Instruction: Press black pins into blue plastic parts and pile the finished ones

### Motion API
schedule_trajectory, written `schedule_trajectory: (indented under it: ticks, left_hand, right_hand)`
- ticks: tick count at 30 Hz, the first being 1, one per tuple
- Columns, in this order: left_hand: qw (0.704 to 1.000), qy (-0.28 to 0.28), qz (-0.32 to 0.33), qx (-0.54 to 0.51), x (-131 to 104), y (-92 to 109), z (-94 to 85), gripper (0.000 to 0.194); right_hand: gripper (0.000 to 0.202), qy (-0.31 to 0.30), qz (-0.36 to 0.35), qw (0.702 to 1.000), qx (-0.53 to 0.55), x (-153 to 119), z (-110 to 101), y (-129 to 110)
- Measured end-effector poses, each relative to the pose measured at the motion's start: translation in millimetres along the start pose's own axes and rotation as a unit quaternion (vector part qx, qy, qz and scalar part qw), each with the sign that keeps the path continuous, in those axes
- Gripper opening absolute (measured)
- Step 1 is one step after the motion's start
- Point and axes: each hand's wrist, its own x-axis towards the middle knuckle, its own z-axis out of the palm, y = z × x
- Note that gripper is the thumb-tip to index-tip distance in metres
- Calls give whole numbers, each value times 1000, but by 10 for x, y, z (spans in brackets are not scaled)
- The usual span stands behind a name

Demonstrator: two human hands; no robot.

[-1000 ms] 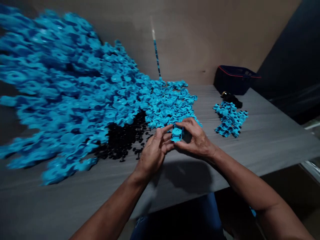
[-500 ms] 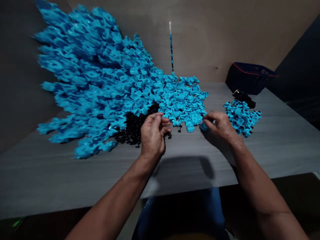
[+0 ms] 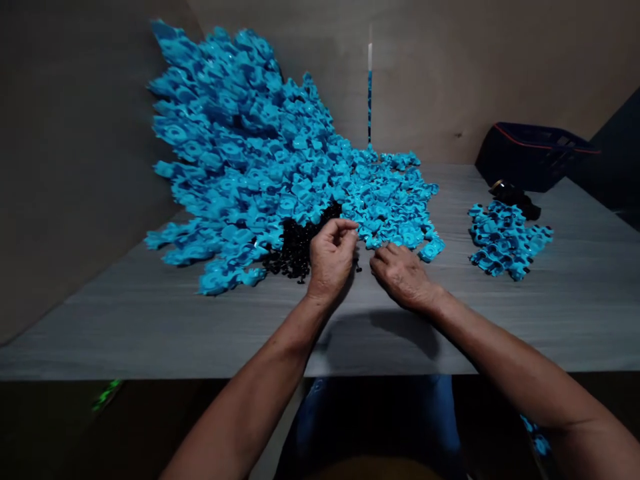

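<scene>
My left hand (image 3: pixel 333 257) is raised over the right edge of a heap of small black pegs (image 3: pixel 296 247). Its thumb and forefinger are pinched together; anything between them is too small to make out. Just to the right, my right hand (image 3: pixel 403 275) rests low at the table, knuckles up and fingers curled down. Its fingertips are hidden, so I cannot see what they grip. Beyond both hands spreads a big pile of glossy light-blue moulded plastic pieces (image 3: pixel 250 147). One blue piece (image 3: pixel 433 250) lies at the pile's near right edge, beside my right hand.
A smaller group of blue pieces with black ends (image 3: pixel 510 240) lies at the right. Behind it are a dark object (image 3: pixel 517 199) and a dark basket with a red rim line (image 3: pixel 535 157). Walls stand behind and left of the grey table (image 3: pixel 150 333).
My right hand has left the blue piece at the pile's edge and moved left, close to my left hand. The left hand's fingers have drawn closer together. The view has shifted.
</scene>
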Motion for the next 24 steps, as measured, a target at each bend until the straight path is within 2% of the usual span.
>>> schedule_trajectory:
  ticks: [3,7,10,12,15,17,20,24]
  left_hand:
    - [990,-56,68,108,-67,-28,22,11]
    - [945,-112,166,260,-44,-105,-11,15]
    - [906,-129,171,366,16,-145,5,16]
    - [868,-141,168,446,48,-141,51,21]
    - [807,-174,172,537,72,-115,136,24]
    - [782,-198,170,566,77,-115,174,21]
    - [779,-211,160,568,89,-159,179,21]
    - [818,-181,175,517,123,-214,88,20]
  right_hand:
    - [29,-17,0,999,37,-36,3,-37]
    - [24,-17,-22,994,107,-146,-75,8]
    - [17,-17,-3,990,140,-197,-139,78]
    - [12,-23,17,990,141,-206,-174,105]
    - [12,-38,55,992,109,-200,-212,98]
    - [14,-56,73,992,85,-190,-225,78]
    - [21,-86,78,991,70,-174,-237,56]
    - [23,-113,97,987,61,-161,-279,45]
